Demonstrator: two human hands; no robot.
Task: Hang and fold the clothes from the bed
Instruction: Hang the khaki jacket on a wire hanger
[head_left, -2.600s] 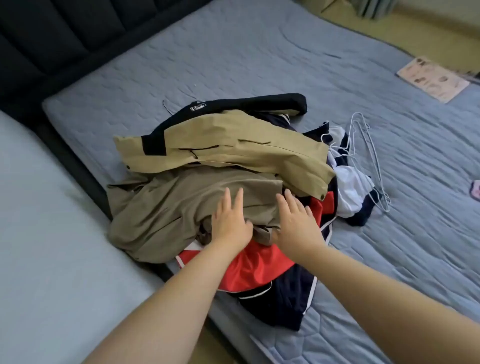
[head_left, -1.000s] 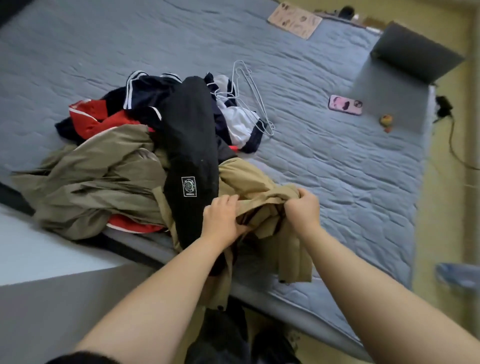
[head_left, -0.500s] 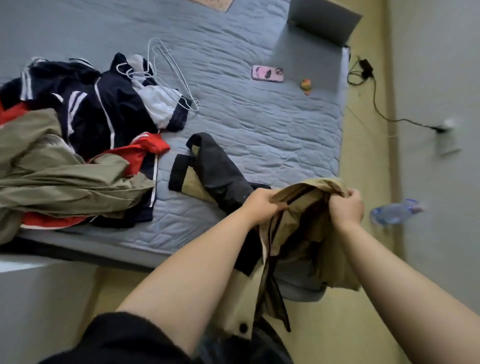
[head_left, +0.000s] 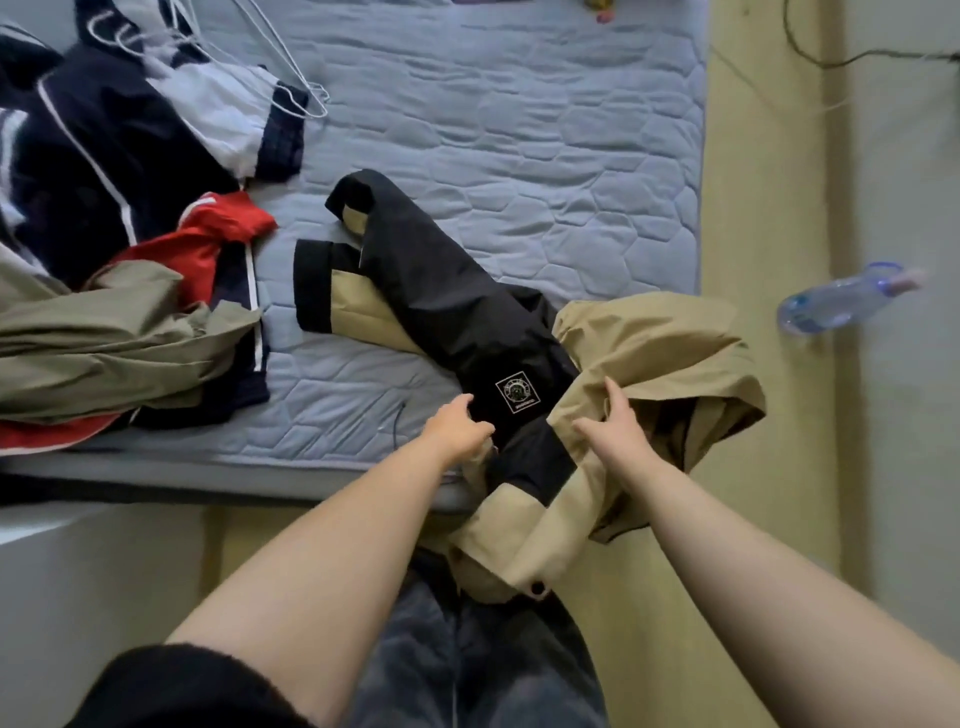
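Note:
A tan and black jacket (head_left: 452, 306) lies across the near corner of the grey-blue bed (head_left: 545, 156), its black sleeves stretched onto the mattress and its tan body hanging over the edge. My left hand (head_left: 460, 426) grips the jacket's edge next to the square logo patch. My right hand (head_left: 615, 423) clutches the tan fabric to the right of the patch. The rest of the clothes sit in a pile (head_left: 104, 270) at the left: an olive garment, a red one and a navy one with white stripes. White wire hangers (head_left: 280, 62) lie on the pile's far side.
A plastic water bottle (head_left: 847, 299) lies on the yellow floor to the right of the bed. A black cable (head_left: 831, 52) runs along the floor at the top right. A pale surface (head_left: 78, 571) is at the lower left.
I pulled the tan and black jacket off the pile and dragged it to the bed's near corner. My view turned right. My hands shifted their hold towards the logo patch.

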